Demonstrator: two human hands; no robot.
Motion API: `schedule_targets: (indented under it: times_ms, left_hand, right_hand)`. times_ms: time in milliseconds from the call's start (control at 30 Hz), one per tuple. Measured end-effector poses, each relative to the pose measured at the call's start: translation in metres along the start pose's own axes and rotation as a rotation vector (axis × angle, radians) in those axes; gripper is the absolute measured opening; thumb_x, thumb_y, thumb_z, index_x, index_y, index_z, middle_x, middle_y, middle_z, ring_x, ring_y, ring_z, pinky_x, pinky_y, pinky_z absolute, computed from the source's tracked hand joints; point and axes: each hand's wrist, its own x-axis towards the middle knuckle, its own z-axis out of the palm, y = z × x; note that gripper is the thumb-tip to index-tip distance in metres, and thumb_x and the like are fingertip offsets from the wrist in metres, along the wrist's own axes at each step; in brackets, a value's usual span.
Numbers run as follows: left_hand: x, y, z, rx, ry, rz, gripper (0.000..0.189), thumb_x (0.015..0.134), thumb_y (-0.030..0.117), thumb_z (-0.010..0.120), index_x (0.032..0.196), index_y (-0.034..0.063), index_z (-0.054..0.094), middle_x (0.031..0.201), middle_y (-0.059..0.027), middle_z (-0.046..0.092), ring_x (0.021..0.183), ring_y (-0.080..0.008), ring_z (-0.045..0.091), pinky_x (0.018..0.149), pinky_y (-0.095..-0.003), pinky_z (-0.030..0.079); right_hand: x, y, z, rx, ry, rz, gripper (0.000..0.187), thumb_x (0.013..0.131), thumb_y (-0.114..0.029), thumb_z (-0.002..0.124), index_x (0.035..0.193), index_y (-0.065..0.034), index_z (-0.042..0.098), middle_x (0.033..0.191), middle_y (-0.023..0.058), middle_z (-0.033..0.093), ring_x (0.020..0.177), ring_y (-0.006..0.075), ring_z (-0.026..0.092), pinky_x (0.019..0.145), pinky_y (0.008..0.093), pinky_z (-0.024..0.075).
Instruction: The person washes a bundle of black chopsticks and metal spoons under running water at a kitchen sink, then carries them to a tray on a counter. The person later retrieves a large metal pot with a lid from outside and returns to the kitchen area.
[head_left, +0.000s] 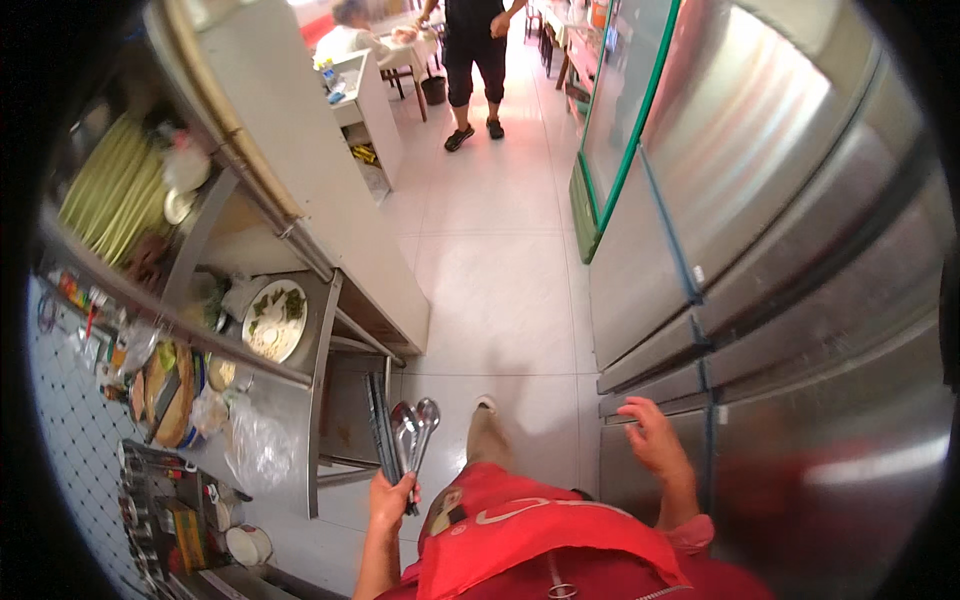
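My left hand (391, 499) grips a bundle of dark chopsticks (380, 431) together with several metal spoons (414, 427), their bowls pointing away from me. The bundle is in front of my red apron (540, 525), above the floor. Free of any object, my right hand (651, 439) hangs beside the stainless steel cabinet with its fingers apart and slightly bent. Whether its fingertips touch the cabinet, I cannot tell.
Stainless steel cabinet doors (795, 420) line the right, beyond them a green-framed glass door (626, 97). Steel shelving (322, 405) on the left holds a plate of food (276, 321). Ahead, a person (476, 52) stands on the tiled floor (495, 285); another sits at a table.
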Motion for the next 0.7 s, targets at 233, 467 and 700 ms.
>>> schedule_targets:
  times_ms: [233,467,700]
  left_hand:
    - [0.187,0.1,0.097,0.146,-0.208,0.026,0.01,0.083,0.006,0.06,0.082,-0.0001,0.053,0.062,-0.005,0.059,0.047,-0.0118,0.054,0.044,-0.0269,0.043]
    - [0.328,0.229,0.242,0.35,-0.547,0.117,0.022,0.082,0.015,0.065,0.09,-0.0001,0.052,0.064,-0.0039,0.058,0.05,-0.0103,0.054,0.046,-0.0271,0.045]
    - [0.397,0.314,0.347,0.378,-0.634,0.187,0.021,0.082,0.013,0.064,0.093,-0.0006,0.052,0.064,-0.0045,0.057,0.052,-0.0102,0.055,0.048,-0.0268,0.046]
  right_hand:
    - [0.11,0.014,-0.019,-0.046,0.038,0.234,0.018,0.079,-0.002,0.059,0.096,-0.0032,0.059,0.115,0.015,0.056,0.1,0.0311,0.057,0.077,0.0335,0.0476]
    - [0.23,0.025,-0.045,0.05,0.121,0.313,0.006,0.082,-0.002,0.056,0.087,0.0001,0.058,0.088,0.012,0.061,0.08,0.0271,0.061,0.071,0.0321,0.0472]
    - [0.383,0.043,-0.077,0.076,0.104,0.216,0.009,0.084,-0.003,0.054,0.091,-0.0004,0.059,0.09,0.0113,0.061,0.081,0.0231,0.06,0.072,0.0297,0.0464]
